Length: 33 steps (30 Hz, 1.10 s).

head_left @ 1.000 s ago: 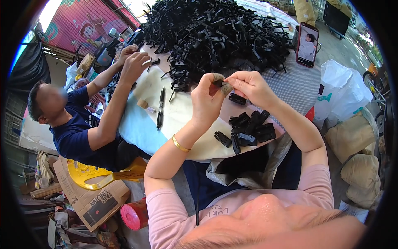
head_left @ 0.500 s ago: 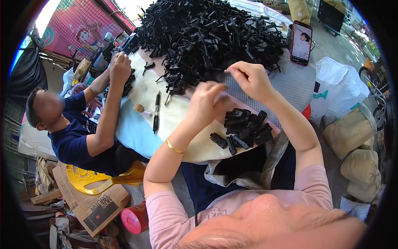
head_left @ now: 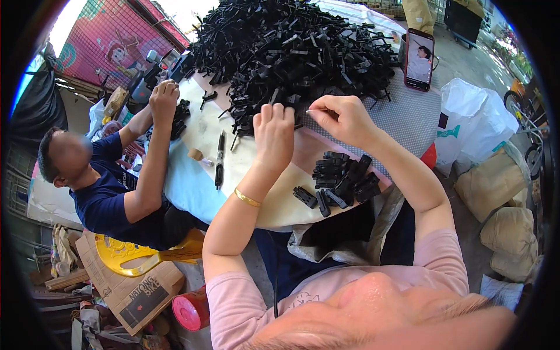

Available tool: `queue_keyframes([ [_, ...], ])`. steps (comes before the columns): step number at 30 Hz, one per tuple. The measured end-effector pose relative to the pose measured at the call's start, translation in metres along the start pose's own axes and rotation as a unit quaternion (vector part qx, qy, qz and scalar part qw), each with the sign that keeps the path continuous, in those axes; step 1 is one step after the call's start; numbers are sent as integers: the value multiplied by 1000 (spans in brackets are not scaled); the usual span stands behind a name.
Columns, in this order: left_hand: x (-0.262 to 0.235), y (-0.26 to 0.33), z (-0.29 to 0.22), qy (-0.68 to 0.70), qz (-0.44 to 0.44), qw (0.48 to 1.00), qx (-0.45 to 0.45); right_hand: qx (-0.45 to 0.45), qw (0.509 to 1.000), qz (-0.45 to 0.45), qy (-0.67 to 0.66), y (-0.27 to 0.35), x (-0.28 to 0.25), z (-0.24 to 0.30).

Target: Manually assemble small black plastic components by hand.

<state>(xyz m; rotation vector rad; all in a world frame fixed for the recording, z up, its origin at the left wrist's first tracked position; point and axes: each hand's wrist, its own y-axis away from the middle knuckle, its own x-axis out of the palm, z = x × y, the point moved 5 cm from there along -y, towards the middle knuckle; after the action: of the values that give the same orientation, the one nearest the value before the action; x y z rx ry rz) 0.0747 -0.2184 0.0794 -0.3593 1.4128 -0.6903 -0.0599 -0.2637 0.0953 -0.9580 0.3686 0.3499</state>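
Observation:
My left hand (head_left: 274,133) is at the near edge of a large heap of black plastic parts (head_left: 303,49). Its fingers are curled together, and a black plastic part (head_left: 275,95) shows at their tips. Close by on the right, my right hand (head_left: 345,121) is closed in a pinch over the table. A small pale tip shows at its thumb and forefinger; whether that is a nail or a held thing, I cannot make out. Nearer to me, several black plastic pieces (head_left: 347,178) are gathered in a small group at the table's edge.
A pen (head_left: 220,160) and a small stopper-like piece (head_left: 195,154) lie on the round table (head_left: 256,213). A phone (head_left: 419,60) stands at the far right. An open sack (head_left: 303,244) is at my lap. Across on the left, another person (head_left: 111,175) sits with raised hands.
My left hand has moved left and up to the heap's edge. My right hand has shifted slightly left and down, still pinched. The other person's hands have lowered a little.

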Motion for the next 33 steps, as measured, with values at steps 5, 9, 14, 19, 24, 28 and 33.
queue_keyframes([
  [5, -19, -1, 15, 303, -78, 939, -143, 57, 997, 24, -35, -1, -1, 4],
  [9, -8, 1, 23, 616, -63, 750, -234, 54, 994, 69, -59, 0, 2, 6],
  [14, 18, 8, 25, 772, 28, 559, -302, -34, 993, 77, -78, 3, 7, 17],
  [19, 16, 9, 11, 841, 79, 454, -283, 20, 990, -38, -133, -1, -8, 17],
  [24, 11, 6, 12, 772, 99, 585, -228, -64, 995, 8, -82, -1, -7, 20],
  [28, -5, 3, 4, 700, 73, 681, -203, -107, 988, 56, -92, 3, 3, 22],
  [33, -6, 4, -6, 708, 141, 677, -140, -55, 988, 91, -109, 5, 7, 19],
])
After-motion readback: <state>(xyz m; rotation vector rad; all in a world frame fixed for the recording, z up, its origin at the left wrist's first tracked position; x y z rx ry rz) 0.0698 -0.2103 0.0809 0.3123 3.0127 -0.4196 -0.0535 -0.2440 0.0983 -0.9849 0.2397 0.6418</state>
